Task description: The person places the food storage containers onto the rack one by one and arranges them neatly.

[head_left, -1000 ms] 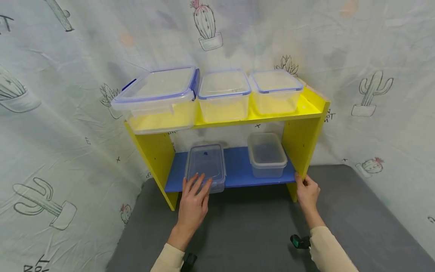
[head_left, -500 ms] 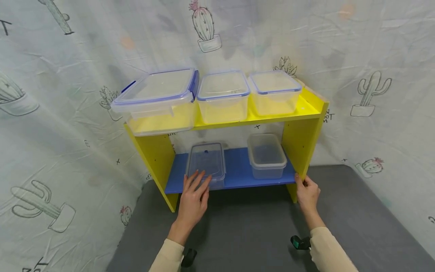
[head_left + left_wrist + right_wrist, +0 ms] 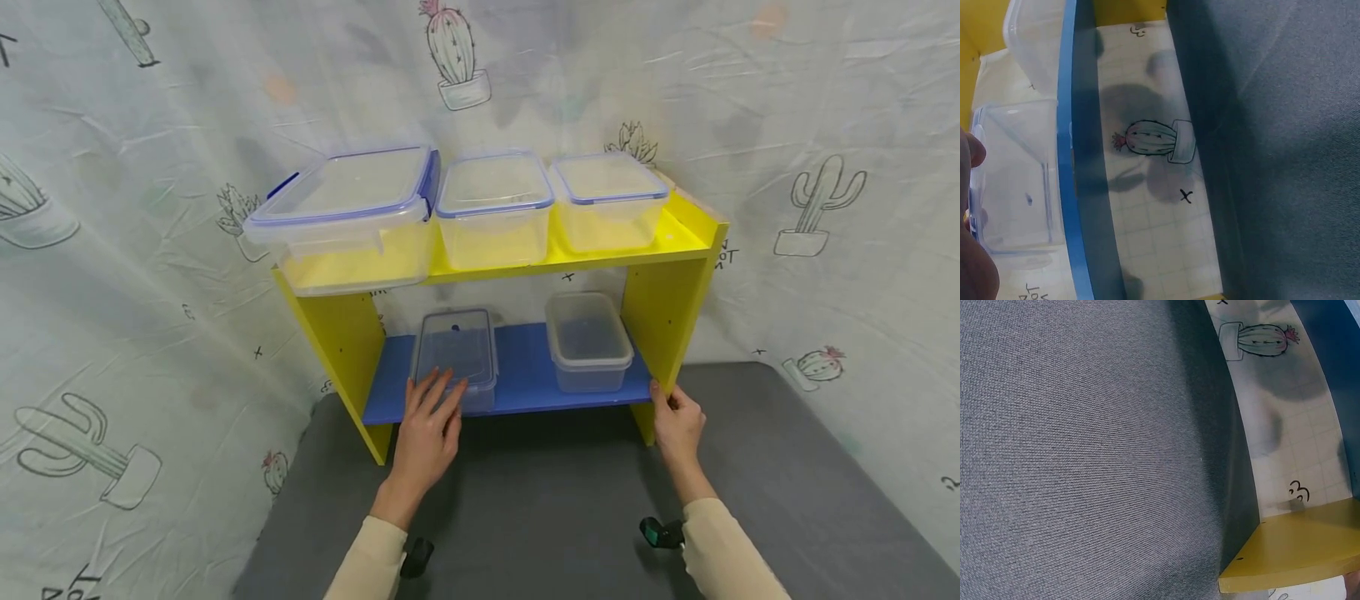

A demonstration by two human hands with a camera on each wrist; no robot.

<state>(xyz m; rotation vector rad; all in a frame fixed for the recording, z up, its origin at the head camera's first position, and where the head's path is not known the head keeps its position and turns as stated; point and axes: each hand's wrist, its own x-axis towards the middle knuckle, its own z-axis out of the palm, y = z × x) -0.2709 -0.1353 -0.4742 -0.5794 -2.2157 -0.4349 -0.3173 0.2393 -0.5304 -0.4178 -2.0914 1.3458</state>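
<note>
Under left hand (image 3: 426,429) fingertips: flat lidded container (image 3: 455,357) on blue shelf (image 3: 525,375); fingers straight, spread, resting on lid. Looks light, rigid, slick plastic; best taken by the rims. Right hand (image 3: 677,425) curled round yellow upright (image 3: 663,321).

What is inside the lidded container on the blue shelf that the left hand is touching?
Nothing shows inside the lidded container: through the clear lid only the blue shelf appears. The left hand covers its front edge, so that part stays unseen.

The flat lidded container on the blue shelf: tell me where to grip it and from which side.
Grip the flat lidded container by its front short end, coming from the open front. It is low and lies lengthwise on the blue shelf, the yellow top shelf blocks a reach from above, and the left hand already rests its fingers there.
</note>
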